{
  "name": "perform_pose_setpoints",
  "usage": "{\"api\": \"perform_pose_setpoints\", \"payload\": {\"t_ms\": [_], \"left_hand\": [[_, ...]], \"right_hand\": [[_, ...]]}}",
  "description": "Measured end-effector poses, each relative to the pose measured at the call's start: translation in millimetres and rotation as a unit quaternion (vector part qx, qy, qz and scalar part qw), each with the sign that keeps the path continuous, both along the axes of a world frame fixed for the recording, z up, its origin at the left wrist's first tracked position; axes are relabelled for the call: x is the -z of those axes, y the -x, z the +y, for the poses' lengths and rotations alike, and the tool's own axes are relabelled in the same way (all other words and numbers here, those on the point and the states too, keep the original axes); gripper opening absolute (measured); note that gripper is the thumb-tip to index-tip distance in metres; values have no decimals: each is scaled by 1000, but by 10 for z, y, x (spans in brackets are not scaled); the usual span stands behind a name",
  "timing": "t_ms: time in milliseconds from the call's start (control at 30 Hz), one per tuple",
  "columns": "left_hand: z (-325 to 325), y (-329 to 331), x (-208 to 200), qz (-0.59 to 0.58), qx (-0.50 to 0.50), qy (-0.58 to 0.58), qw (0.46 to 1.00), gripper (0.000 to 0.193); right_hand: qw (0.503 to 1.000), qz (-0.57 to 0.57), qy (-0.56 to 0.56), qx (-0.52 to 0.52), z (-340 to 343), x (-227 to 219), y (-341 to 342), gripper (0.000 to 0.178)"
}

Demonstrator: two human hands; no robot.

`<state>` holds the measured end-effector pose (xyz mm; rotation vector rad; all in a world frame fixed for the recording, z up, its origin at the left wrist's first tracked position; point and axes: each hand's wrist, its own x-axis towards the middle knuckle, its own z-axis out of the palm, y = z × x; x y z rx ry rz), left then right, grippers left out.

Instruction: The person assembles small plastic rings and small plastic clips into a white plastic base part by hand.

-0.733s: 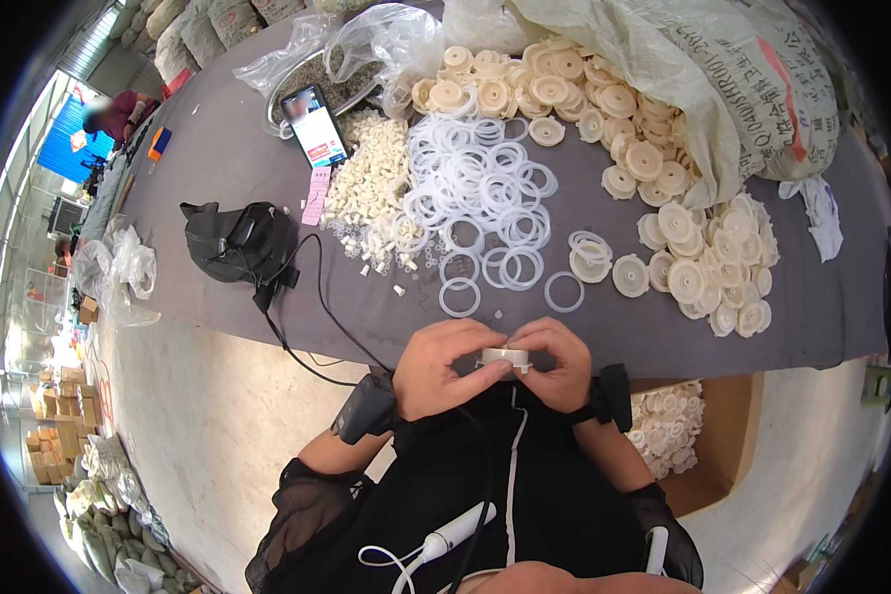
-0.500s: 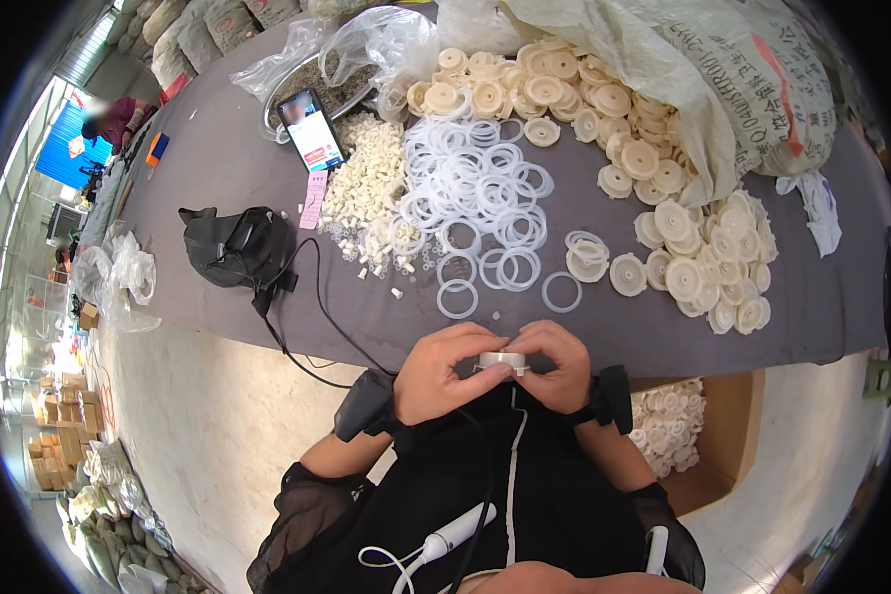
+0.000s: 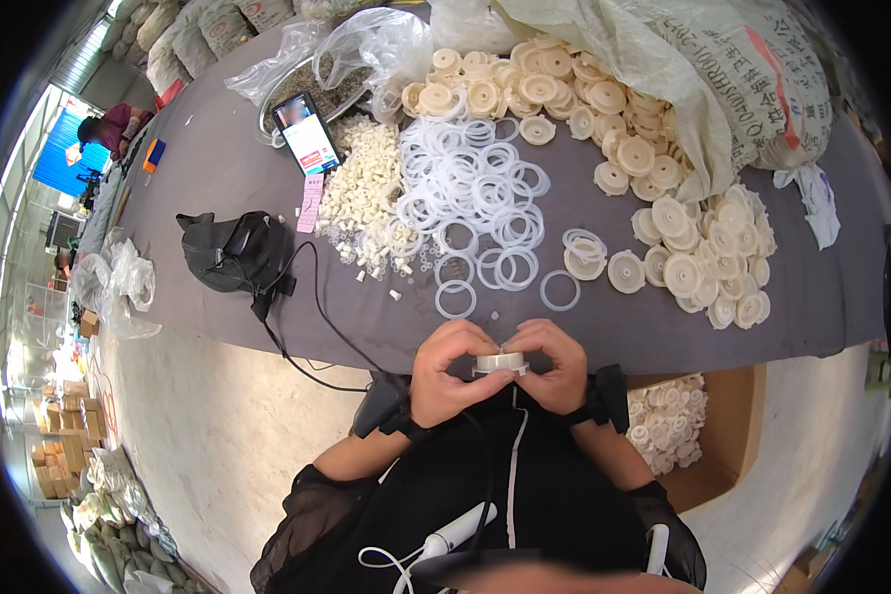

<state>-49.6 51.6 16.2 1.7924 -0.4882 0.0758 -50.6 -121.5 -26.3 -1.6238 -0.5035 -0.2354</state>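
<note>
Between my hands, by the table's front edge, is a round cream plastic cap (image 3: 499,363) with small tabs on its rim. My left hand (image 3: 450,376) grips it from the left, thumb along its near side and fingers curled over the top. From the right, my right hand (image 3: 554,364) pinches the same piece with bent fingers. What the fingertips touch on its upper face is too small to make out. Just beyond lie translucent sealing rings (image 3: 455,298), with a pile of them (image 3: 475,178) farther back. Cream caps (image 3: 708,259) are heaped at the right.
Small cream plugs (image 3: 361,183) lie left of the rings, beside a phone (image 3: 307,134) and a pink slip (image 3: 310,203). A black bag (image 3: 233,252) with a cable sits at left. A woven sack (image 3: 752,89) stands far right. Below the table, a cardboard box (image 3: 747,426) holds cream parts.
The left hand has shifted slightly right, its wrist with it. Both hands keep their hold on the cap, which shows a little more of its side. The view has moved slightly.
</note>
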Motion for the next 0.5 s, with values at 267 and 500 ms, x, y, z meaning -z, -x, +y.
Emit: {"api": "perform_pose_setpoints", "payload": {"t_ms": [267, 500], "left_hand": [[-140, 41, 221, 234, 13, 281, 930, 10], [-313, 61, 333, 249, 25, 404, 880, 16]], "right_hand": [[993, 71, -90, 3, 56, 43, 28, 21], [987, 105, -117, 40, 45, 131, 41, 19]]}}
